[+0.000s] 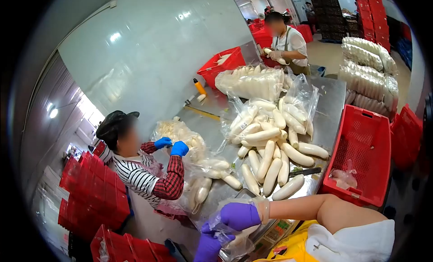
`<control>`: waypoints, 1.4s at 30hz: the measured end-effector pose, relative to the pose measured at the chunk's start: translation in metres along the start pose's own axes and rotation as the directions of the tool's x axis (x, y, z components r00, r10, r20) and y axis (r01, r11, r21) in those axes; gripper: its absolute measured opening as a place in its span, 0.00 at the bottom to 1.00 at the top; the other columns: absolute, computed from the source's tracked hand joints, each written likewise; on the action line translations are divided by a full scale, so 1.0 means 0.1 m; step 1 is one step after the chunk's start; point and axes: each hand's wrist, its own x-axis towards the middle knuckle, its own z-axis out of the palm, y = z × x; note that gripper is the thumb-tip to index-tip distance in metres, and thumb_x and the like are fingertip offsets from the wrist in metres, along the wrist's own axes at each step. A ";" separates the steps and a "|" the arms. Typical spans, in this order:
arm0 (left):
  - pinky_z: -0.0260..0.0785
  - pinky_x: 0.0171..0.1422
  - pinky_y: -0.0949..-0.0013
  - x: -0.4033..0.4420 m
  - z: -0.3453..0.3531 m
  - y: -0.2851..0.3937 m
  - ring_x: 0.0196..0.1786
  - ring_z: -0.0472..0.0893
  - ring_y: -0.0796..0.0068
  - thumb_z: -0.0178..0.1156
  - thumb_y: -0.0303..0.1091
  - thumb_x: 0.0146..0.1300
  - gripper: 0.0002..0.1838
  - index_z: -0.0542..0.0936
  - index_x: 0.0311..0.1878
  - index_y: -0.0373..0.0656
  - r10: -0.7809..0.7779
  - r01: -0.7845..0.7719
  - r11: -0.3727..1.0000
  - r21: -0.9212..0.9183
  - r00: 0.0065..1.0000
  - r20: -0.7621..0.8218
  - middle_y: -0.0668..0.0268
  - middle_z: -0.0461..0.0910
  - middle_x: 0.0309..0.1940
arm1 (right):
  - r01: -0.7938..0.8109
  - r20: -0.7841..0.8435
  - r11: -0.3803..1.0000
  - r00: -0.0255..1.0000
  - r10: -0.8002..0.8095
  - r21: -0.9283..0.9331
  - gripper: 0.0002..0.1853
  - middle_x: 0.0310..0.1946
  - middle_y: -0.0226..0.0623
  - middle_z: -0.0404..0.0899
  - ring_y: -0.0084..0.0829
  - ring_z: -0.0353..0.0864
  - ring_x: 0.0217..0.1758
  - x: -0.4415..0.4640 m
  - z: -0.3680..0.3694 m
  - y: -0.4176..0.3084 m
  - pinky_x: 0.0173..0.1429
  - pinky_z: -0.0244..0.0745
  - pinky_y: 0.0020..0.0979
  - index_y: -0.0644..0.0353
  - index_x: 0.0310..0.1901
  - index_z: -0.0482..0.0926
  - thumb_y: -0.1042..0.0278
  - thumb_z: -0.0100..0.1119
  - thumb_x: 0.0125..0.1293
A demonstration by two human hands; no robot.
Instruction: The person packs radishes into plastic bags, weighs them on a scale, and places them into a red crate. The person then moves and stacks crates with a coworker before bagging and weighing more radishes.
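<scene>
Purple gloves cover my right hand (241, 216) and my left hand (207, 247), close together at the bottom. Both are closed on a clear plastic bag (237, 248), gathered between them. Something pale shows through the bag, probably a white radish. Just beyond my hands lies a heap of long white radishes (266, 153) on the metal table (327, 88). One radish (288, 188) sits nearest my right forearm, beside a dark-handled knife (306, 171). A scale (275, 230) with a lit display is partly hidden under my right arm.
A red crate (356, 149) holding some crumpled plastic stands at right. Across the table a co-worker in blue gloves (179, 149) handles a bag; another person (288, 45) at the back holds a radish. Bagged radishes (250, 84), an orange bottle (199, 87) and stacked red crates (97, 185) are around.
</scene>
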 end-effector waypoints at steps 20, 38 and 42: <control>0.71 0.44 0.58 0.07 -1.00 -2.07 0.36 0.78 0.56 0.56 0.30 0.47 0.16 0.81 0.41 0.40 0.324 0.324 0.356 0.876 0.837 -0.441 0.55 0.79 0.31 | -0.630 0.223 0.723 0.777 0.589 0.285 0.12 0.33 0.36 0.80 0.29 0.77 0.36 -1.46 0.59 0.55 0.46 0.72 0.32 0.61 0.40 0.80 0.60 0.58 0.67; 0.71 0.37 0.70 -0.53 -0.21 -0.40 0.32 0.80 0.69 0.53 0.30 0.60 0.10 0.80 0.37 0.34 -0.139 0.132 0.720 -0.681 0.989 0.045 0.57 0.80 0.26 | -0.268 0.154 0.948 0.943 0.294 -0.174 0.15 0.25 0.43 0.71 0.46 0.71 0.32 -1.36 0.37 1.15 0.41 0.66 0.41 0.63 0.25 0.72 0.60 0.60 0.61; 0.69 0.41 0.63 -0.22 -1.08 -1.05 0.29 0.80 0.64 0.52 0.28 0.49 0.18 0.82 0.44 0.42 -0.191 0.088 0.337 -0.937 0.981 0.024 0.62 0.82 0.29 | -0.200 0.014 0.961 0.978 0.206 -0.190 0.15 0.21 0.39 0.68 0.43 0.70 0.29 -1.28 0.51 0.82 0.50 0.69 0.42 0.60 0.23 0.72 0.60 0.60 0.62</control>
